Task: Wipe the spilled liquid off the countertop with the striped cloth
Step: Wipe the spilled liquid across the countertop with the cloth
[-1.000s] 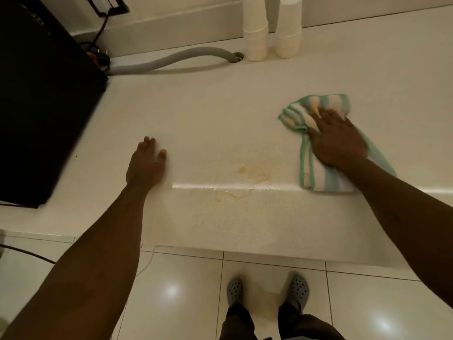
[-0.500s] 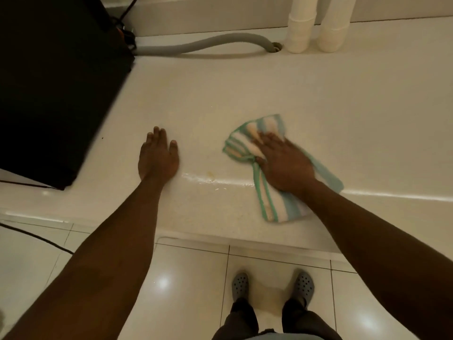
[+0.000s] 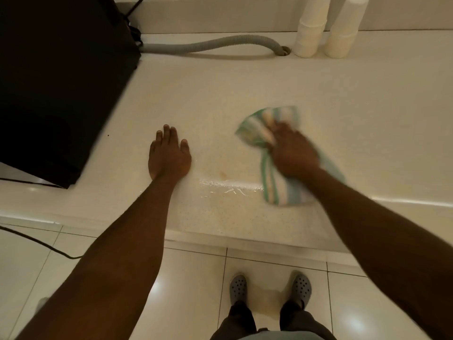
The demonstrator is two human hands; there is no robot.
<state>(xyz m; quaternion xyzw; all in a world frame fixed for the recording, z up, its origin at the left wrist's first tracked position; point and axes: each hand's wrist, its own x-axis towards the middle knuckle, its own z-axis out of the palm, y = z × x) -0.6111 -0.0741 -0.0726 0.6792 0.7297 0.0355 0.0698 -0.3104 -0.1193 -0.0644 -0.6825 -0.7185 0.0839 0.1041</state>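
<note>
The striped cloth (image 3: 277,190), green, blue and cream, lies bunched on the pale countertop (image 3: 245,89) near its front edge. My right hand (image 3: 293,153) presses down on the cloth's middle and is motion-blurred. Left of the cloth a faint brownish stain and a wet streak of spilled liquid (image 3: 224,184) sit along the counter's front lip. My left hand (image 3: 169,155) rests flat on the counter, palm down, fingers together, just left of the wet patch and holding nothing.
A large black appliance (image 3: 58,77) fills the counter's left side. A grey corrugated hose (image 3: 215,44) runs from it to a hole at the back. Two stacks of white cups (image 3: 310,28) stand against the back wall. A cable (image 3: 36,242) crosses the tiled floor below.
My right hand slid the cloth left over the spill, then back a little to the right. The brown puddle has shrunk to a faint stain and wet streaks. My left hand stayed planted.
</note>
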